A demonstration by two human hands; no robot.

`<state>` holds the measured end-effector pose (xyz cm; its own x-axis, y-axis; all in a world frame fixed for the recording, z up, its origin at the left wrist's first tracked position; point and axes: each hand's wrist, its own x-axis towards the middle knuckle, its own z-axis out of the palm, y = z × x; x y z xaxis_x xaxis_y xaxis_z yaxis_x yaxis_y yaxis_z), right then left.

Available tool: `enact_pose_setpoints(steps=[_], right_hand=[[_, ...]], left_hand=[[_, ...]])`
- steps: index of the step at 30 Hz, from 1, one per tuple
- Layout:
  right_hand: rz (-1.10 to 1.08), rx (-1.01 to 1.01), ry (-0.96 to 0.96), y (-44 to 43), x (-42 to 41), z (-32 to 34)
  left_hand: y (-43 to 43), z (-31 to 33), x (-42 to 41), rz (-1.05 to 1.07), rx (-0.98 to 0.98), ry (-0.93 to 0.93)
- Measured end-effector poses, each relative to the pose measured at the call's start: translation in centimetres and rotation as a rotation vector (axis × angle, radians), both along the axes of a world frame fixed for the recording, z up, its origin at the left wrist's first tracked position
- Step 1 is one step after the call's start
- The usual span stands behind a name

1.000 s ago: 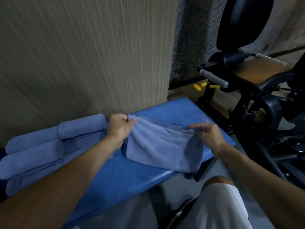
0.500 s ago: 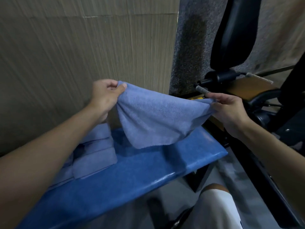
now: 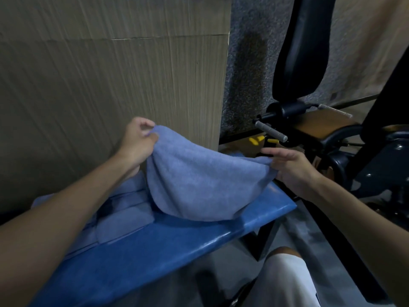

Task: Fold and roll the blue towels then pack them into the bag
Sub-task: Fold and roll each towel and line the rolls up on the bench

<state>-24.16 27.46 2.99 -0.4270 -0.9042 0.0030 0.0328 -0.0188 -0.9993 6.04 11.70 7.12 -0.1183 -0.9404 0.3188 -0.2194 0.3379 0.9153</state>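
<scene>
Item: soft blue terry-cloth towel (image 3: 194,180). Pale periwinkle blue, short looped pile, no pattern. It hangs doubled over, stretched between two hands above the right half of a bench, its top edge sloping down from left to right. The middle sags in a rounded belly, and the lowest fold reaches the bench surface; whether it touches there cannot be told.

Left hand (image 3: 137,140): raised, fingers curled, pinching the towel's upper left corner between thumb and fingertips.

Right hand (image 3: 292,167): lower and further right, gripping the bunched right end of the towel. The index finger lies out straight above the cloth and the other fingers are curled beneath it.

Support: glossy blue padded bench (image 3: 155,251), running diagonally from lower left to right.

Also on the bench: folded and rolled blue towels of the same cloth (image 3: 124,218), lying side by side just left of the held towel and partly hidden by the left forearm.

Surroundings: beige wood-grain wall panel (image 3: 110,74) behind the bench; black exercise machine with a tall padded backrest (image 3: 303,52) to the right; grey knurled handle bar (image 3: 271,130) on it; white shorts (image 3: 285,282) at the lower edge.
</scene>
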Motion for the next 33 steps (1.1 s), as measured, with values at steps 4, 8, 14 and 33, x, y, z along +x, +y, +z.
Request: enact_pose_setpoints(steps=[4, 8, 14, 33], right_hand=[[-0.054, 0.045, 0.014, 0.0, 0.3, -0.4], [-0.102, 0.027, -0.056, -0.5, 0.9, -0.8], [-0.099, 0.033, 0.039, -1.1, 1.4, -1.2], [-0.169, -0.068, 0.214, -1.1, 0.0, 2.4]], left_hand=[[0.1, -0.3, 0.7, -0.115, 0.018, -0.042], [0.3, 0.0, 1.0, -0.135, 0.019, -0.055], [0.6, 0.7, 1.4, -0.147, -0.053, -0.029], [0.4, 1.3, 2.4, 0.003, -0.052, 0.062]])
